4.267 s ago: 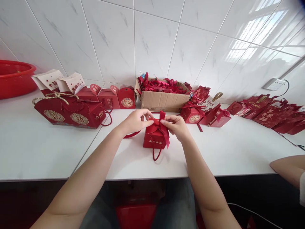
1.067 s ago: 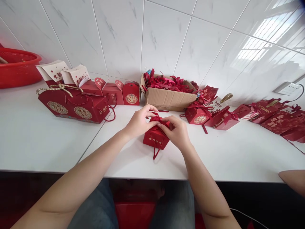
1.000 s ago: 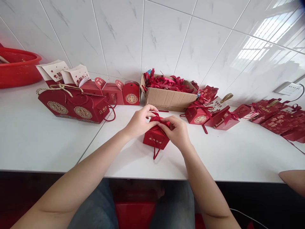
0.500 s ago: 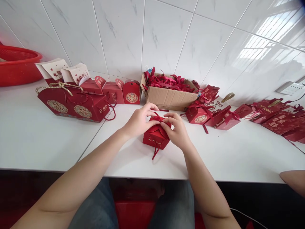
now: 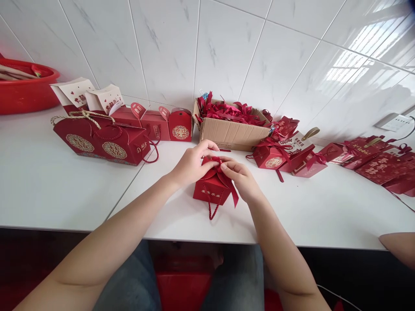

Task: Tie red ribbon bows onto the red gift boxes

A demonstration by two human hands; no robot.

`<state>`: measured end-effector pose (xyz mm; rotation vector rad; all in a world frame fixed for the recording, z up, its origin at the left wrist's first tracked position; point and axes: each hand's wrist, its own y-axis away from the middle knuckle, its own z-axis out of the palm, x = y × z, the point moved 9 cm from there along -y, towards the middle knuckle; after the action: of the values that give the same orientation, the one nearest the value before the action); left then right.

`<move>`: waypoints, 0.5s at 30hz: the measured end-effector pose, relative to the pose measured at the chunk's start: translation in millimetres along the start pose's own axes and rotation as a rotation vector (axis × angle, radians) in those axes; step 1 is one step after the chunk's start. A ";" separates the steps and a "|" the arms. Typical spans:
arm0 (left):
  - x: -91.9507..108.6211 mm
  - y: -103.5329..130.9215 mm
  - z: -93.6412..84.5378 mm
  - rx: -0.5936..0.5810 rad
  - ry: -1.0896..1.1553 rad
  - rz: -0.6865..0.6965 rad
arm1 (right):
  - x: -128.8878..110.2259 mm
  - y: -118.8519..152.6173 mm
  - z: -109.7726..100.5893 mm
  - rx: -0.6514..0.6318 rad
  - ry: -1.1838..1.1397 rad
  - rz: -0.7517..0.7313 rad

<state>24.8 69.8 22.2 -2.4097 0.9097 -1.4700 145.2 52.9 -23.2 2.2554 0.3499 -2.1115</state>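
A small red gift box [image 5: 210,190] with pale lettering stands upright on the white table in front of me. A twisted red cord handle [image 5: 212,211] hangs down its front. Across its top lies a dark red ribbon [image 5: 234,196], bunched at the middle, with one end trailing over the right side. From the left, my left hand [image 5: 196,164] pinches the ribbon at the top. My right hand [image 5: 238,175] pinches it from the other side, fingertips close to the left ones. The fingers partly cover the bunched ribbon.
Behind the box, a cardboard box [image 5: 233,134] holds many red ribbons. Gift boxes [image 5: 113,142] line the left; ribboned ones [image 5: 270,157] and gift bags [image 5: 378,166] stand right. A red basin [image 5: 29,95] sits far left. Another person's arm [image 5: 398,246] rests at the right edge.
A ribbon end now hangs over the box's right side, and the ribbon on top looks fuller. My right hand has shifted slightly. Stick-like things now show in the basin.
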 end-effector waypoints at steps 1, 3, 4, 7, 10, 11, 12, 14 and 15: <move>-0.2 -0.2 -1.8 0.028 -0.020 0.008 | 0.8 -0.2 -1.6 0.024 -0.014 -0.004; -0.5 -0.7 -7.7 0.087 -0.068 0.022 | 2.7 -0.7 -4.6 0.070 -0.043 -0.010; -0.4 -0.9 -10.8 0.104 -0.094 0.029 | 3.8 -1.0 -5.8 0.086 -0.053 -0.008; -1.4 -1.8 -9.5 0.012 -0.146 0.026 | 6.2 -1.3 -8.1 0.117 -0.054 0.006; -3.5 0.0 0.1 -0.145 -0.152 0.004 | 5.4 -0.2 -9.7 0.139 -0.017 0.011; -3.5 0.7 1.3 -0.161 -0.153 0.001 | 4.5 0.5 -9.8 0.145 0.000 0.007; -3.2 1.2 1.6 -0.163 -0.156 0.003 | 3.0 1.3 -9.8 0.152 0.021 -0.001; -2.1 2.0 1.8 -0.153 -0.155 0.011 | 0.0 3.3 -10.2 0.180 0.080 -0.021; -1.9 2.1 1.7 -0.147 -0.156 0.013 | -1.1 4.3 -10.6 0.198 0.108 -0.028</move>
<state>24.8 68.9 19.0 -2.5733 1.0281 -1.2293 156.3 50.4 -21.8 2.4933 0.1838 -2.1296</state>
